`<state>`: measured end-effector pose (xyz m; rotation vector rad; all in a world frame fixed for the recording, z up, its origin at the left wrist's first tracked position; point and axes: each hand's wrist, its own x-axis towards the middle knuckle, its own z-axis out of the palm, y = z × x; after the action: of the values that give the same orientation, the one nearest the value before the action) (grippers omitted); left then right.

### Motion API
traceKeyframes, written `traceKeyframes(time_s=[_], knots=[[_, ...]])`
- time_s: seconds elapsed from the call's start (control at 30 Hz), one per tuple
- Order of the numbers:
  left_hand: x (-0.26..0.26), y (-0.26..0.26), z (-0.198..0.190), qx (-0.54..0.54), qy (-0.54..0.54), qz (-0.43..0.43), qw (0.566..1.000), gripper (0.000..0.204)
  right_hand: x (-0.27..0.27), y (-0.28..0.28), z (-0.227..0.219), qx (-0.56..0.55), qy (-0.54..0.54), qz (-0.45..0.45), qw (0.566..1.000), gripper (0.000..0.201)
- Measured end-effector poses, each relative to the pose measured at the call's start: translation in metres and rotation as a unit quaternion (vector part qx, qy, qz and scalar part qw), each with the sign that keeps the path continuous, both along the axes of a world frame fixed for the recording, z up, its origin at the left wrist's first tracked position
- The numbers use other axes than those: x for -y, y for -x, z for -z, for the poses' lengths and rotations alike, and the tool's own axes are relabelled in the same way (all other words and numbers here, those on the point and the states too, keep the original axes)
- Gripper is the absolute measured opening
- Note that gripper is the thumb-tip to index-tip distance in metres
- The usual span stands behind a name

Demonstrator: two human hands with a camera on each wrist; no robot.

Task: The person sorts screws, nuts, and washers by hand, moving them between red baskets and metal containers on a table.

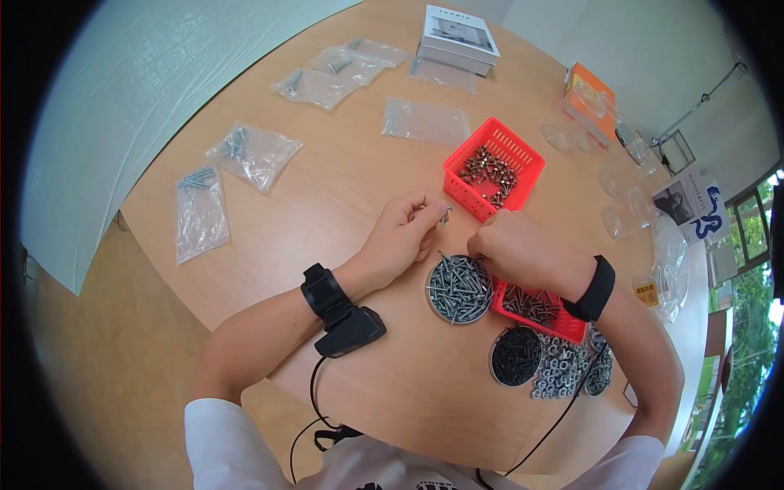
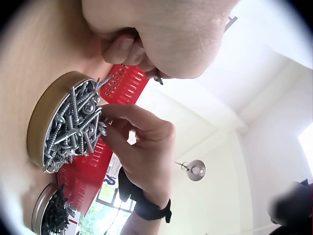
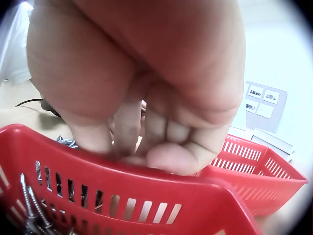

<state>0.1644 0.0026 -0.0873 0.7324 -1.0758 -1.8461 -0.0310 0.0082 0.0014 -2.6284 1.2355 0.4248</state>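
My left hand [image 1: 400,235] holds a small silver screw [image 1: 445,217] between thumb and forefinger, left of the red basket [image 1: 483,209]; its other fingers are curled. My right hand [image 1: 523,249] is at the right edge of a round tin of silver screws [image 1: 459,288]. In the left wrist view, the right hand [image 2: 142,142] pinches at a silver screw on the side of the heap in the tin [image 2: 36,125]. The right wrist view shows the right hand [image 3: 146,88] above a red basket's rim [image 3: 117,169]; its fingertips are partly hidden.
A smaller red basket [image 1: 581,333] holds dark screws. Near it are a tin of black screws [image 1: 515,357], silver nuts [image 1: 561,369] and another tin [image 1: 600,380]. Plastic bags [image 1: 263,159], a white box [image 1: 459,41] and clear containers [image 1: 637,208] lie farther out.
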Motion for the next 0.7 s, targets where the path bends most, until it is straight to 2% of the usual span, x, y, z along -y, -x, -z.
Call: traceKeyframes(time_s=[0.27, 0.37, 0.57, 0.67, 0.7], knots=[[0.000, 0.000, 0.001, -0.005, 0.004, 0.004, 1.000, 0.022, -0.004, -0.001, -0.015, 0.026, -0.030, 0.024, 0.999, 0.011], [0.000, 0.000, 0.001, -0.008, 0.005, 0.002, 1.000, 0.022, -0.006, 0.002, -0.020, 0.104, 0.001, 0.028, 0.994, 0.008], [0.001, 0.000, 0.002, -0.010, 0.003, 0.008, 1.000, 0.022, -0.007, 0.003, -0.034, 0.109, -0.077, 0.083, 0.988, 0.005], [0.001, 0.000, 0.001, -0.007, 0.004, 0.008, 1.000, 0.022, -0.006, 0.009, -0.024, 0.157, -0.024, 0.003, 0.987, 0.005], [0.001, 0.000, 0.000, -0.005, 0.003, 0.008, 1.000, 0.023, -0.006, 0.008, -0.025, 0.153, -0.031, 0.011, 0.988, 0.005]])
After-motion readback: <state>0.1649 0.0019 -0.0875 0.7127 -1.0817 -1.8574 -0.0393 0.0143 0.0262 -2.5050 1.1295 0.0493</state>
